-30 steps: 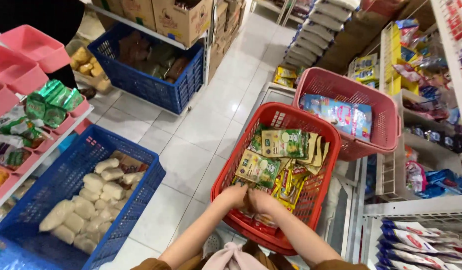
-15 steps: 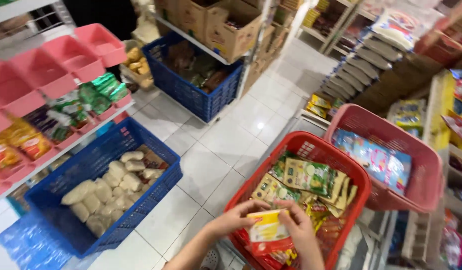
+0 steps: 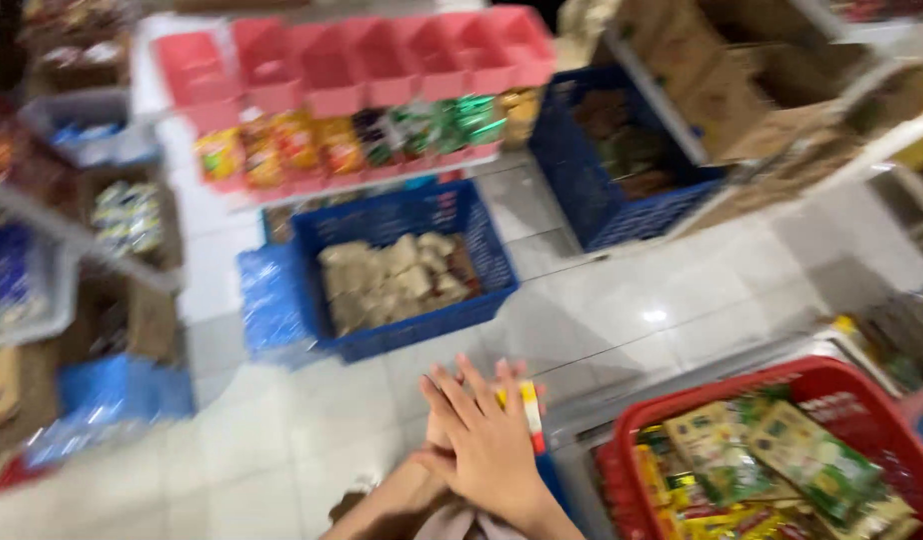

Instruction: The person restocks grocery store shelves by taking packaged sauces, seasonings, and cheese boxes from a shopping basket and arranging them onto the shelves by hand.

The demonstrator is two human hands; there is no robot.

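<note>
Holding a small packet (image 3: 530, 412) between them, your two hands sit low in the middle of the view, just left of the red basket (image 3: 852, 385). Your right hand (image 3: 487, 440) lies on top with its fingers stretched flat and close together, pressed over the packet. Your left hand (image 3: 434, 462) is almost wholly hidden beneath it, so whether it is curled or flat cannot be told. Only a strip of the packet shows past your right fingertips: yellow at the top, white in the middle, red at the lower end. The picture is blurred, so the packet's shape is only roughly readable; it seems to be a slim pouch.

The red basket itself holds green and yellow packets (image 3: 772, 450), with red ones lower down. Up and to the left of the red basket, across the pale tiled floor (image 3: 622, 310), stands a blue crate (image 3: 402, 215) filled with pale wrapped pieces. A second, darker blue crate (image 3: 592, 190) stands farther back, well above the red basket. Behind the first blue crate runs a row of pink bins (image 3: 362, 55) with bright snack bags in front of them.
</note>
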